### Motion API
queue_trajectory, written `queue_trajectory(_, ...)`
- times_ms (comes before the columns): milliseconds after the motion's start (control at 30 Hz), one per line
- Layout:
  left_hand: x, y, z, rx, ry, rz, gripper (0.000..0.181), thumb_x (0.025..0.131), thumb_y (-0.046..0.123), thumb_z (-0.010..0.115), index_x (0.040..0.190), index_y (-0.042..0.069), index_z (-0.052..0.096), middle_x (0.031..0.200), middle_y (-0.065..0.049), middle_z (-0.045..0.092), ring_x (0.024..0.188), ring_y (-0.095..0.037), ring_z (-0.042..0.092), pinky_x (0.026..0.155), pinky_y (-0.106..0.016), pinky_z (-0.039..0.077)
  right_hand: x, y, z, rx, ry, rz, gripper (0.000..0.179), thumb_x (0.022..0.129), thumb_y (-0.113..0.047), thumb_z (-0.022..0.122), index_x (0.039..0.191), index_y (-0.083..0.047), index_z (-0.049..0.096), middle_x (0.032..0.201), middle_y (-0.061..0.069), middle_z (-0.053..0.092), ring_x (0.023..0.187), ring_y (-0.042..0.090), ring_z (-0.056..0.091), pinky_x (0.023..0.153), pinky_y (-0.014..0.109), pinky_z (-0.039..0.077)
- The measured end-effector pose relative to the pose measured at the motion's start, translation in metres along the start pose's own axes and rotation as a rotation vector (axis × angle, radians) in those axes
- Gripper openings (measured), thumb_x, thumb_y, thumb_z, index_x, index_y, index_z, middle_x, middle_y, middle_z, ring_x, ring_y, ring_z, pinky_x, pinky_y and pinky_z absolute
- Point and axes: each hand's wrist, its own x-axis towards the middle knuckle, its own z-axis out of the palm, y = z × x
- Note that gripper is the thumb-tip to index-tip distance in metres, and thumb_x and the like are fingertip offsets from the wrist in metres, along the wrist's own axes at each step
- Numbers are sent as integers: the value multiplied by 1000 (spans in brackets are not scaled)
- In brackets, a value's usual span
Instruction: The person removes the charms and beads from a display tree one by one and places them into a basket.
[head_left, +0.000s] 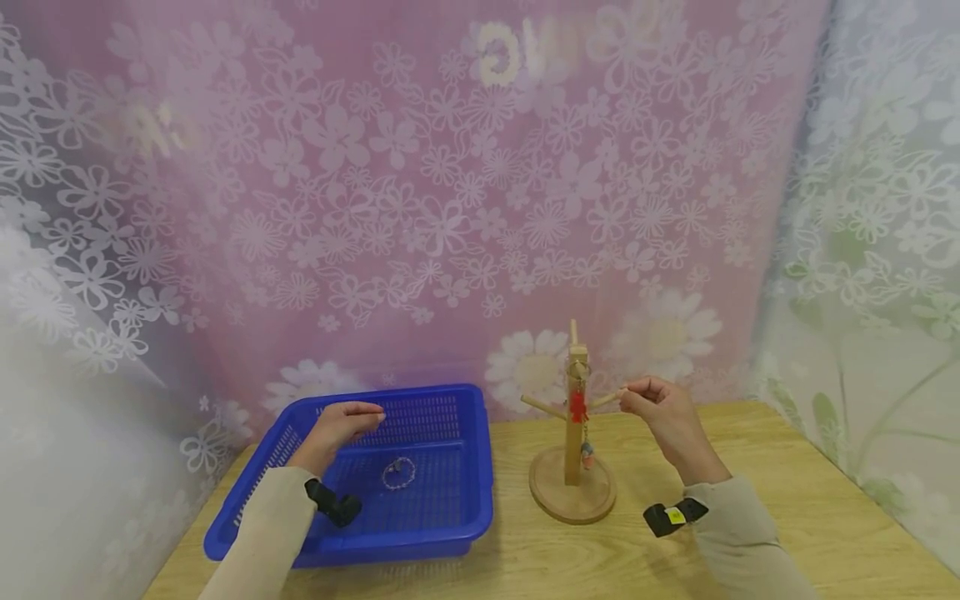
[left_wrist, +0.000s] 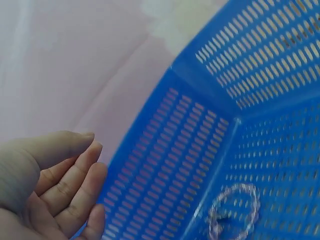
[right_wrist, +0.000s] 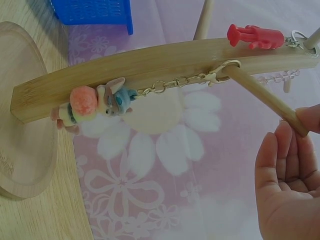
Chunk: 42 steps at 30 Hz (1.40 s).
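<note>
My right hand [head_left: 671,421] pinches the outer end of a wooden peg [right_wrist: 262,95] on a wooden stand [head_left: 573,454]. From that peg's inner end hangs a keychain with a small dressed animal figure [right_wrist: 84,100], by a gold clasp and chain. Higher on the post, a red figure keychain [right_wrist: 255,37] hangs from another peg by its ring. A beaded strand [right_wrist: 280,77] shows behind the post in the right wrist view. My left hand [head_left: 337,433] hovers over the blue basket [head_left: 483,475], fingers loosely bent and holding nothing. A beaded bracelet [left_wrist: 256,207] lies on the basket floor.
The basket and stand share a light wood table [head_left: 517,558], basket on the left. A pink flowered curtain [head_left: 450,208] hangs behind the table. A pale curtain [head_left: 885,292] borders the right side.
</note>
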Motion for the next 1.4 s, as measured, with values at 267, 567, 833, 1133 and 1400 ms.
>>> queue_trajectory(267, -6, 26, 14, -92, -39, 89, 40, 89, 21, 67, 120, -3, 60, 123, -16, 60, 110, -28, 59, 101, -48, 38, 0, -1, 2, 21, 15, -15, 4, 90, -9, 63, 85, -9, 64, 79, -9, 64, 73, 5, 62, 75, 17, 50)
queue_trajectory(567, -22, 60, 44, -197, -48, 152, 33, 88, 18, 67, 116, 1, 64, 120, -12, 62, 110, -26, 58, 101, -45, 40, 0, 2, 3, 36, 17, -27, 6, 90, -8, 64, 84, -10, 64, 78, -9, 64, 72, 7, 62, 74, 18, 50)
queue_trajectory(833, -35, 79, 70, -206, -57, 208, 30, 86, 15, 68, 112, 0, 66, 109, -8, 68, 107, -24, 59, 97, -44, 42, 1, 2, 2, 74, 11, -26, 10, 90, -6, 63, 83, -12, 64, 78, -10, 65, 71, 5, 62, 74, 17, 50)
queue_trajectory(1133, -43, 88, 91, -239, -64, 242, 21, 86, 11, 68, 104, 1, 69, 101, -7, 70, 99, -22, 63, 95, -46, 43, 0, 0, 4, 93, 10, -19, 8, 90, -6, 63, 83, -11, 64, 79, -7, 65, 72, 6, 62, 74, 17, 50)
queue_trajectory(1400, -47, 97, 108, -218, -100, 251, 27, 86, 17, 69, 109, 2, 68, 107, -7, 69, 109, -25, 58, 100, -51, 35, 0, 2, 3, 33, 18, -22, 5, 90, -8, 62, 85, -9, 63, 80, -9, 64, 73, 5, 62, 75, 16, 49)
